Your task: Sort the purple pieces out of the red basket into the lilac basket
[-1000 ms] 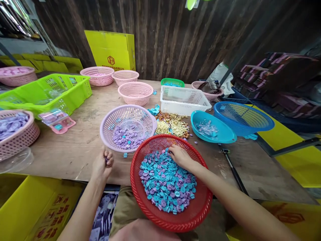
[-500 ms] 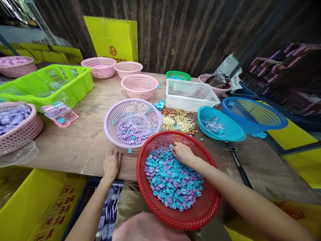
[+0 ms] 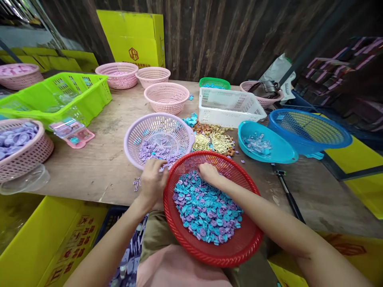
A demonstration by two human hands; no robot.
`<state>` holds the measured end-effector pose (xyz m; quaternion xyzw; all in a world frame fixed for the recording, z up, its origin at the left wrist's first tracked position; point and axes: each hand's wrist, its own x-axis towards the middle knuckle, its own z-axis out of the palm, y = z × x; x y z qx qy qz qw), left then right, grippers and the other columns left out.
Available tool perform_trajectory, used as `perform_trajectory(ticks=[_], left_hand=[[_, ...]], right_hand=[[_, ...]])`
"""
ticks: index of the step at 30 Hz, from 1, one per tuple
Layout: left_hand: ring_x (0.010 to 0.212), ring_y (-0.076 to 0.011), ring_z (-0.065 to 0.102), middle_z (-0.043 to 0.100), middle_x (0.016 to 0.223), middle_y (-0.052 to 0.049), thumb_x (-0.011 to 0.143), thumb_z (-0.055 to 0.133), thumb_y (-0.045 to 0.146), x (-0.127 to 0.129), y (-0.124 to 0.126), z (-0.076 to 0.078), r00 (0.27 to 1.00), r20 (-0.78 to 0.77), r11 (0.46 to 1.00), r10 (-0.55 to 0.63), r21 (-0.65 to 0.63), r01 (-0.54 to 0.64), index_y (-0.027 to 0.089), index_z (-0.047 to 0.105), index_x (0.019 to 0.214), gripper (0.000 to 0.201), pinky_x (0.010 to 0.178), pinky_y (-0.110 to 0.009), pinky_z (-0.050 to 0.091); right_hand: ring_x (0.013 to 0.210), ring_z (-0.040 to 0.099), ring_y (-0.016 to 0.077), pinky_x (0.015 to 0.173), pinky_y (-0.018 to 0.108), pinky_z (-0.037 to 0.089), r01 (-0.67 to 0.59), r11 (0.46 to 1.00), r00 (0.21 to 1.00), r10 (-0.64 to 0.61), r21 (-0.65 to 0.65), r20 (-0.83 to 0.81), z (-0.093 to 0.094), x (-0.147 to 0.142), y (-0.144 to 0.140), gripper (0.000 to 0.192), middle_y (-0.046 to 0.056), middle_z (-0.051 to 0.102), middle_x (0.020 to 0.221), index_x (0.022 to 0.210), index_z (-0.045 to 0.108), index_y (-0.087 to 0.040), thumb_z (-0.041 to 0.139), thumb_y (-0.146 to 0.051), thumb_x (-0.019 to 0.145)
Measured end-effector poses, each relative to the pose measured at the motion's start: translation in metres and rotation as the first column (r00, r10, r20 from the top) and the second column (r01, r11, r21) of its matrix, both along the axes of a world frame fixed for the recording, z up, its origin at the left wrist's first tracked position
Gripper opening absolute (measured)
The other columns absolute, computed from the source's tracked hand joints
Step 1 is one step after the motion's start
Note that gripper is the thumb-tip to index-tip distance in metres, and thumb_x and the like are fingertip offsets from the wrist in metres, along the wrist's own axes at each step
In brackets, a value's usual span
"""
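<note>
Resting among the discs (image 3: 206, 209), the right hand (image 3: 208, 174) lies fingers-down at the far side of the red basket (image 3: 239, 247), just below the middle of the frame; its fingers are curled into the heap, and whether they pinch anything cannot be told. The discs are small teal and purple pieces piled in the middle of that basket, which sits on the person's lap against the near edge of the tabletop (image 3: 98, 159).

The left hand (image 3: 152, 181) is left of the red basket's rim, loosely curled with fingers bent down, at the near rim of the lilac basket (image 3: 134, 135); what it holds, if anything, is hidden. A few purple bits (image 3: 137, 183) lie on the tabletop just left of it. The lilac basket, touching the red one at centre frame, holds purple discs with a few teal ones.

Further out, right of the lilac basket, lie yellow frames (image 3: 220, 142) and brown bits. Beyond them stands a white crate (image 3: 230, 107), and to the right a teal bowl (image 3: 278, 149) with clear pieces beside a blue basket (image 3: 311, 131). Pink baskets (image 3: 166, 97) stand toward the upper middle, a green crate (image 3: 60, 95) at upper left, and a pink basket of lilac parts (image 3: 26, 147) at the left edge. A yellow box (image 3: 131, 38) leans on the wooden wall at the top.
</note>
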<state>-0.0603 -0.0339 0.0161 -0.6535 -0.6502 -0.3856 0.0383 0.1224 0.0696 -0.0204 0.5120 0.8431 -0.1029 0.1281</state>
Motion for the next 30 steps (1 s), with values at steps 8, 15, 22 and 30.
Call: perform_trajectory(ticks=[8,15,22,30], left_hand=[[0.09,-0.021,0.051,0.056,0.098,-0.008,0.076,0.044,0.019,0.077,0.04,-0.017,0.547,-0.138,0.445,-0.826,-0.755,0.481,0.021,0.054,0.102,0.029,0.074,-0.032,0.041],[0.099,-0.0258,0.046,0.047,0.119,-0.006,0.074,0.048,0.025,0.063,0.057,-0.027,0.458,-0.264,0.446,-0.849,-0.823,0.351,0.029,0.057,0.101,0.029,0.077,-0.039,0.038],[0.082,-0.0186,0.055,0.06,0.088,-0.007,0.074,0.046,0.021,0.087,0.054,-0.019,0.619,-0.194,0.544,-0.761,-0.711,0.445,0.018,0.06,0.09,0.022,0.068,-0.028,0.042],[0.078,-0.0222,0.058,0.063,0.076,-0.009,0.065,0.059,0.031,0.141,0.059,-0.027,0.738,-0.086,0.525,-0.669,-0.758,0.387,0.014,0.062,0.074,0.02,0.067,-0.029,0.044]], right_hand=[[0.055,0.056,0.0096,0.053,0.023,0.045,0.096,0.592,0.475,-0.734,-0.8,-0.486,0.026,0.055,-0.009,0.008,0.004,0.06,0.069,0.066,0.049,-0.014,0.046,-0.018,0.072],[0.053,0.053,0.0071,0.05,0.018,0.042,-0.083,0.408,0.139,-0.899,-0.909,-0.416,0.031,0.102,-0.027,0.008,0.0,0.057,0.061,0.068,0.049,-0.015,0.052,-0.01,0.063],[0.05,0.047,0.0067,0.044,0.019,0.034,-0.252,0.363,0.161,-0.898,-0.897,-0.409,0.037,0.101,-0.029,0.01,-0.003,0.05,0.059,0.067,0.047,-0.016,0.049,-0.012,0.058],[0.039,0.028,0.0047,0.037,0.019,0.019,0.089,0.661,0.393,-0.711,-0.745,-0.583,0.042,0.097,-0.039,0.015,-0.009,0.034,0.045,0.063,0.04,-0.018,0.05,-0.029,0.066]])
